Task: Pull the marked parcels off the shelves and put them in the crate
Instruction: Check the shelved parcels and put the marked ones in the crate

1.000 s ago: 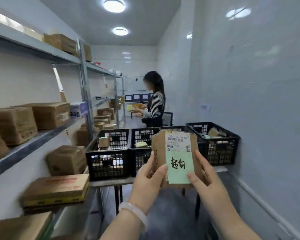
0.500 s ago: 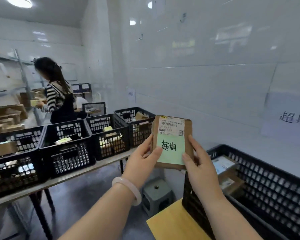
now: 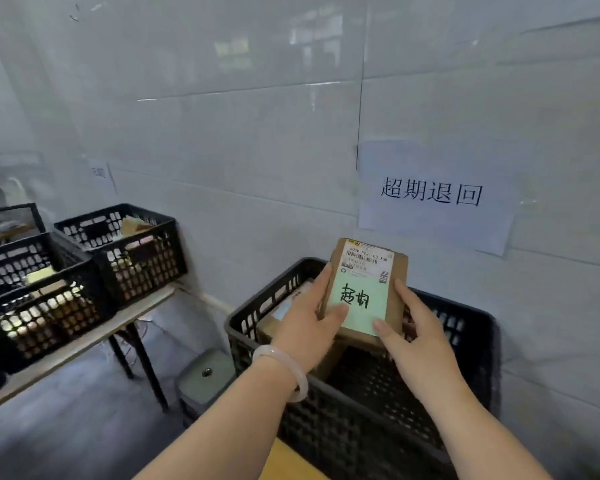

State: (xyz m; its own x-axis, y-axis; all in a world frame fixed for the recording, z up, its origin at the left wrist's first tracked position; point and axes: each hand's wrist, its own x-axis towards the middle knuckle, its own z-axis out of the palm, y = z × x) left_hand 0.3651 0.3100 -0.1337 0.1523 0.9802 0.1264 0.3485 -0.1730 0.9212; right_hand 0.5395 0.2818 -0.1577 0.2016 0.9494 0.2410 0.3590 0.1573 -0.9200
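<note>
Small brown cardboard parcel (image 3: 366,289), held over the black crate (image 3: 471,327) just beneath the wall sign (image 3: 432,195), tilted face-up with the printed label and a green handwritten note (image 3: 357,303) on top. Left hand (image 3: 309,323) clasped along the parcel's left edge, thumb lying on the note; right hand (image 3: 416,334) gripping the right edge, thumb at the note's lower corner. Probably light, judging by the easy fingertip hold; stiff enough to keep its shape, plain card not slippery, nothing to suggest fragility, though contents unknown. Best taken by the two long edges, as here, keeping thumbs off the loose-looking note so as not to peel it. Below, inside the crate, at least one other parcel (image 3: 284,313) towards the left wall, with bare mesh floor nearer the front, so room to lower it there. High crate rim to clear on the way down. Well apart on the left, a worktop (image 3: 94,337) carrying more black crates (image 3: 136,251) of parcels; a low grey stool (image 3: 205,379) on the floor between, not in the way
</note>
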